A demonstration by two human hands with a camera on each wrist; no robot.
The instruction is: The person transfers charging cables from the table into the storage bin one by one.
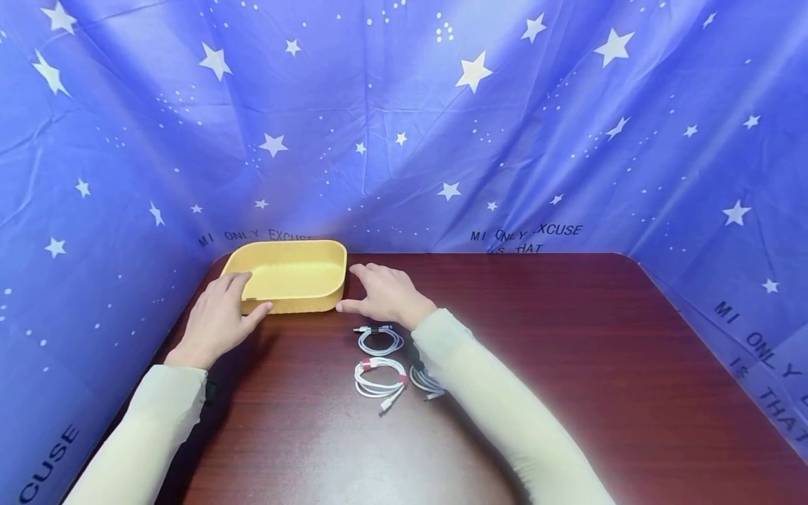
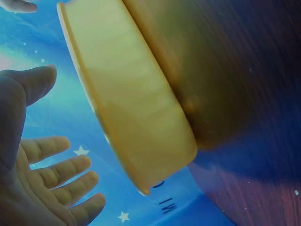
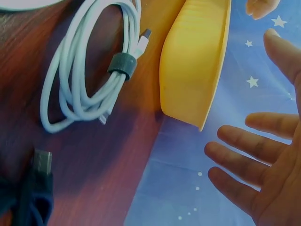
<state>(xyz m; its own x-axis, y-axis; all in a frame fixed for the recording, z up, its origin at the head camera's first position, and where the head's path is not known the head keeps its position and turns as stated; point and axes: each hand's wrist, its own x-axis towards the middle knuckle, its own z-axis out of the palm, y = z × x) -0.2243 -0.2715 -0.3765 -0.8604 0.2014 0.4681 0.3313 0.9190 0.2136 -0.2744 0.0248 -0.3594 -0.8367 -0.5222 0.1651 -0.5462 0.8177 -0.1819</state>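
Observation:
A yellow plastic bin (image 1: 293, 305) with rounded corners stands at the back left of the table. Over its near left corner is my left hand (image 1: 217, 312), thumb and fingers spread. The left wrist view shows that hand's fingers (image 2: 63, 172) apart from the bin's wall. Just off the bin's right end, my right hand (image 1: 391, 291) has its fingers extended and holds nothing. Below the right hand lie a coiled white cable with a dark strap (image 1: 381, 341), a white cable with red ties (image 1: 381, 379), and a greyish coiled cable (image 1: 426, 381) partly covered by the right sleeve.
The dark reddish-brown wooden table (image 1: 568, 337) reaches back to a blue star-printed curtain (image 1: 404, 126), which encloses it at the back and both sides. At the right wrist view's lower left is a dark piece with a metal plug (image 3: 42, 161).

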